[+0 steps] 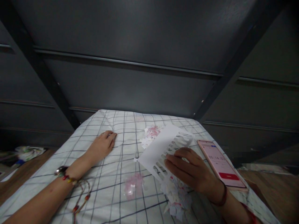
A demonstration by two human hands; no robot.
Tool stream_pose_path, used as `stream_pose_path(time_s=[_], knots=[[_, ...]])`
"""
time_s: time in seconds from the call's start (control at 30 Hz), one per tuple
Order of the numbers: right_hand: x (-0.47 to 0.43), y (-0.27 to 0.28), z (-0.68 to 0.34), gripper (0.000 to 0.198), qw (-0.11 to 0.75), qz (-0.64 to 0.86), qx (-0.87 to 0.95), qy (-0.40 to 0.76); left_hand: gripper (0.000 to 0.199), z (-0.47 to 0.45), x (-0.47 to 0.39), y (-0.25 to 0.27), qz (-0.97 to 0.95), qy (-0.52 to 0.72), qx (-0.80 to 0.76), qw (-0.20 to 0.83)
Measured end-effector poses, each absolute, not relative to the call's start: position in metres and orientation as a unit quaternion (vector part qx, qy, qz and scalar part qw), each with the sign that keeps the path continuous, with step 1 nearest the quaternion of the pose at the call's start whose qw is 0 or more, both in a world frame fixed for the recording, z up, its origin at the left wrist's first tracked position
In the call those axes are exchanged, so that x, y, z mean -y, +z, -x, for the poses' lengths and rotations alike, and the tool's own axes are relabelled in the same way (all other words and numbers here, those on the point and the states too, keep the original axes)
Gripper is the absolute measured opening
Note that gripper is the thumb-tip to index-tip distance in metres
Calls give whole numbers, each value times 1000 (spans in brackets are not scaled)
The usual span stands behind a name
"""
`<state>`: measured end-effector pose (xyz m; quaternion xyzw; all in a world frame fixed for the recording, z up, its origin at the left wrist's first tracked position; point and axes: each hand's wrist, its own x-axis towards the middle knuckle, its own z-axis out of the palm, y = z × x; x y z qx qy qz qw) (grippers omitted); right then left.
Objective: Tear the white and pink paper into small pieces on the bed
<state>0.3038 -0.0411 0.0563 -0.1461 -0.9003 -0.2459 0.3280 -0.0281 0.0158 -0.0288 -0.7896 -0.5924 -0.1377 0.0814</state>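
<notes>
Apparently pinching the comb-cut paper sheet (157,144) in the right hand (190,166); resting the left hand (104,144), loosely spread, on checked cloth (127,124). Could rip the sheet by tugging, or scatter paper scraps (178,200) beside the right hand by brushing.

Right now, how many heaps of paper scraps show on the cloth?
2: the far heap, by the far-left edge of the slit white sheet; the near heap, below and left of the right hand. The sheet may hide more scraps.

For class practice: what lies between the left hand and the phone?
In the head view: cloth, scraps, paper and the right hand.
</notes>
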Motion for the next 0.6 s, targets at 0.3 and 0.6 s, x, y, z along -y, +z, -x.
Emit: stream_pose_path(time_s=[0.3, 0.6], knots=[[34, 57, -306, 23, 325, 164, 902, -231, 37, 27, -15, -27, 794, -146, 586, 76], [32, 45, -296, 21, 345, 163, 892, -242, 39, 29, -19, -33, 792, -138, 588, 89]])
